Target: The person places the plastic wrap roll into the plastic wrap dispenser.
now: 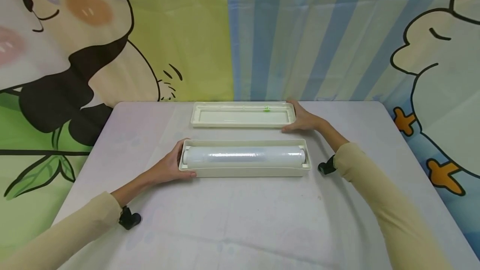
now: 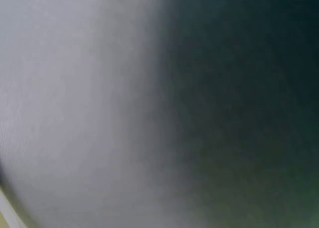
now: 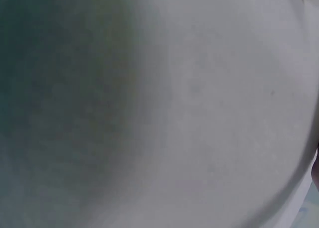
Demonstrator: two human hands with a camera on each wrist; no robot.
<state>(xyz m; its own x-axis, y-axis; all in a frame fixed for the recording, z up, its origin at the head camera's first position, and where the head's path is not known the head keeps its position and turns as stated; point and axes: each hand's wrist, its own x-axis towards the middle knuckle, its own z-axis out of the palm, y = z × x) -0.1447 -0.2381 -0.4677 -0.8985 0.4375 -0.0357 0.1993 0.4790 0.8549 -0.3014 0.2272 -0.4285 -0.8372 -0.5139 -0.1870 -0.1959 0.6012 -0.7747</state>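
Observation:
A long cream plastic box (image 1: 247,173) lies lengthwise on the table, its top uncovered. Inside it rests a shiny roll of cling film (image 1: 243,156), reaching nearly from end to end. My left hand (image 1: 170,166) grips the box's left end, thumb at the front side and fingers behind. Farther back lies the matching lid (image 1: 232,117), inner side up, with a small green slider (image 1: 267,109) on its rail. My right hand (image 1: 304,119) holds the lid's right end between thumb and fingers. Both wrist views are mostly blurred white surface and dark shadow.
A white cloth covers the table (image 1: 232,220). Behind it hangs a printed curtain (image 1: 180,32) with cartoon animals, right by the table's back edge. A small black wrist device (image 1: 129,218) sits on the left sleeve, another black device (image 1: 327,166) on the right.

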